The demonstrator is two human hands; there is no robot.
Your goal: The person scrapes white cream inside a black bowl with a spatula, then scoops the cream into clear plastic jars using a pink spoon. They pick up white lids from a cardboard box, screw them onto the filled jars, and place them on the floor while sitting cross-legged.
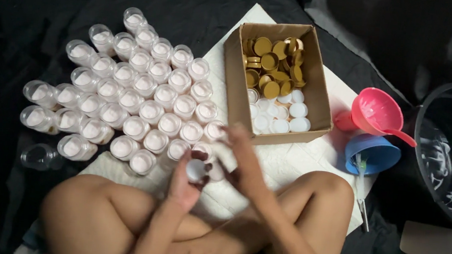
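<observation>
- We look down over crossed legs, and our left hand (185, 187) comes up between the knees with a small jar (196, 170) pinched in its grip, the pale round top of the jar facing up at us.
- Our right hand (242, 159) sits just beside it, to the right and a touch farther from us, motion-blurred. We cannot tell whether its grip is spread or closed, and if it holds something small we cannot make it out.
- Here is the relation that counts: the jar stands upright, its long axis pointing toward the camera, so its mouth is open to anything coming down from above, and the right hand is the nearer free one, almost touching it.
- The cardboard box (318, 106) lies beyond the right hand, up and to the right, with gold caps (271, 64) at its far end and white discs (280, 116) at its near end.
- The crowd of filled jars (139, 95) spreads to the left on the white cloth (289, 161), just beyond the left hand.
- A pink funnel (376, 112) and a blue funnel (374, 154) rest well apart on the right.
</observation>
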